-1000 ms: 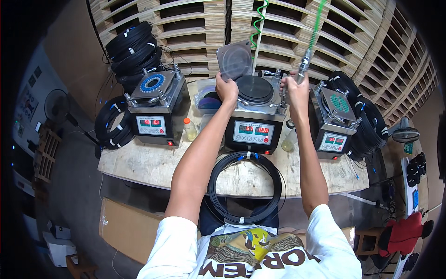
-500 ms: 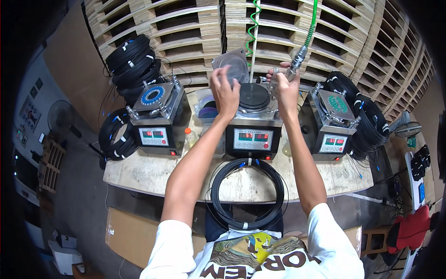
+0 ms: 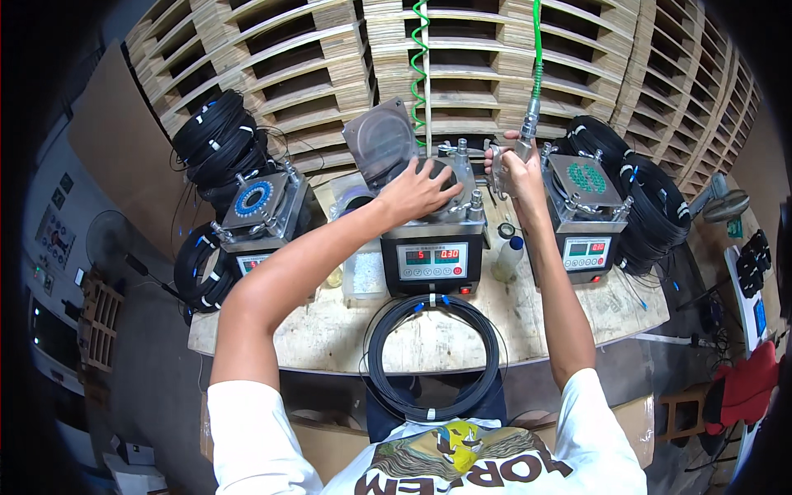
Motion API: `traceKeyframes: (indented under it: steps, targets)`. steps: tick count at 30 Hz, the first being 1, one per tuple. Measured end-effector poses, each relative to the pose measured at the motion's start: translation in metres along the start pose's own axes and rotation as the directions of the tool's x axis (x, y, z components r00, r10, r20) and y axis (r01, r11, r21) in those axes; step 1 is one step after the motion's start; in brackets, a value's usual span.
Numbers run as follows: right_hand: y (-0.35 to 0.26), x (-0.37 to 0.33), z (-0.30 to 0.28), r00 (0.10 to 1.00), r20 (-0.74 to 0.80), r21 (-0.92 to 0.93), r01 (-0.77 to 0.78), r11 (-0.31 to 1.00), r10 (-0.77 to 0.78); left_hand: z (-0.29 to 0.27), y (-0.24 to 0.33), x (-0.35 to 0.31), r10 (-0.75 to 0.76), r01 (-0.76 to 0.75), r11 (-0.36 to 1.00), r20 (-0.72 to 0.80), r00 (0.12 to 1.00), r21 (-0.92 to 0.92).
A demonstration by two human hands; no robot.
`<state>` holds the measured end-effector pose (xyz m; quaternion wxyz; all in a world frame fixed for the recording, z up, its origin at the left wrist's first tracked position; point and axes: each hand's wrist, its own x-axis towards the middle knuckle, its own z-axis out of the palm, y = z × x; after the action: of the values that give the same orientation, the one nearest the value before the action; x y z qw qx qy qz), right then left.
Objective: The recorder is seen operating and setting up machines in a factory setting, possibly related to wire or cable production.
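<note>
In the middle of the bench stands a polishing machine (image 3: 434, 262) with a red-lit display and a metal top. My left hand (image 3: 421, 191) reaches over its round black pad (image 3: 444, 173), fingers spread across it and hiding much of it. Beside that hand, a square plate with a see-through round part (image 3: 384, 136) leans up at the machine's left. My right hand (image 3: 521, 169) is closed around a metal air blow gun (image 3: 525, 144) with a green hose (image 3: 538, 49), at the machine's right. A coil of black cable (image 3: 373, 355) lies at the bench's front edge, before me.
Similar machines stand at left (image 3: 262, 227) and right (image 3: 582, 219), bearing plates with blue and green rings. Black cable coils (image 3: 216, 140) are stacked behind them. A blue-capped bottle (image 3: 509, 260) and a clear plastic tub (image 3: 365, 276) flank the middle machine. Wooden pallets (image 3: 313, 62) rise behind.
My left hand has moved from above the pad's left side down onto the pad, fingers spreading. The blow gun stays in my right hand, now lower. The view has shifted and the display reads differently.
</note>
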<state>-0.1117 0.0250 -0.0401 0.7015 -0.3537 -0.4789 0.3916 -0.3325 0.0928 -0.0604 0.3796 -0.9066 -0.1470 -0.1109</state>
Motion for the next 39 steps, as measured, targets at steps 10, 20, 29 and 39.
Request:
traceKeyframes:
  steps: [10,20,29,39]
  targets:
    - [0.002,-0.013,0.005,0.997,0.066,0.046,-0.047,0.998,0.044,-0.005,-0.009,-0.027,-0.452,0.358,0.731,-0.019,0.892,-0.582]
    - [0.051,-0.025,0.087,0.994,0.094,0.106,-0.067,0.992,0.057,0.002,0.021,-0.039,-0.882,0.519,0.351,-0.088,0.464,-0.779]
    - [0.068,0.004,0.074,0.997,-0.061,0.008,0.050,0.999,-0.049,0.005,0.003,-0.043,-0.907,0.493,0.316,-0.106,0.407,-0.810]
    - [0.018,-0.014,0.083,0.986,0.138,0.162,-0.120,0.979,0.098,0.011,-0.029,-0.044,-0.902,0.557,0.246,0.024,0.432,-0.793]
